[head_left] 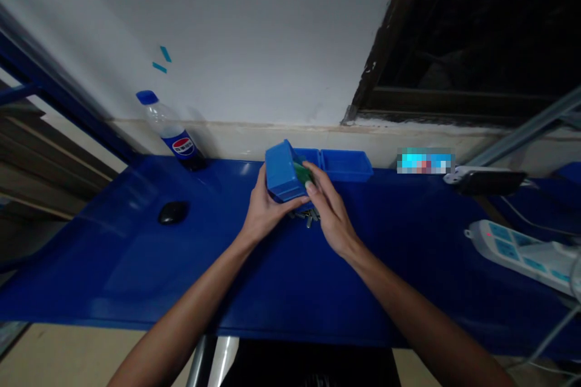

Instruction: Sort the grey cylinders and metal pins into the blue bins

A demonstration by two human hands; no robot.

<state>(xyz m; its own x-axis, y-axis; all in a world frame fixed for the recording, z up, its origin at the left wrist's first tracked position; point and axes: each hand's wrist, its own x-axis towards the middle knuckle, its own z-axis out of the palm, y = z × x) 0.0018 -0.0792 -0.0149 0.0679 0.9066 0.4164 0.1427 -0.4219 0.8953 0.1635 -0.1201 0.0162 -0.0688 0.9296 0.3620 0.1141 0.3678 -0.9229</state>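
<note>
My left hand grips a small blue plastic bin and holds it tipped on its side above the blue table. Fingers of my right hand reach into the bin's open mouth, touching something green inside. Several small grey metal parts lie on the table just below the bin, between my hands. Two more blue bins stand upright right behind, against the wall.
A cola bottle with a blue cap stands at the back left. A black mouse lies left of my hands. A white power strip and a dark device lie to the right.
</note>
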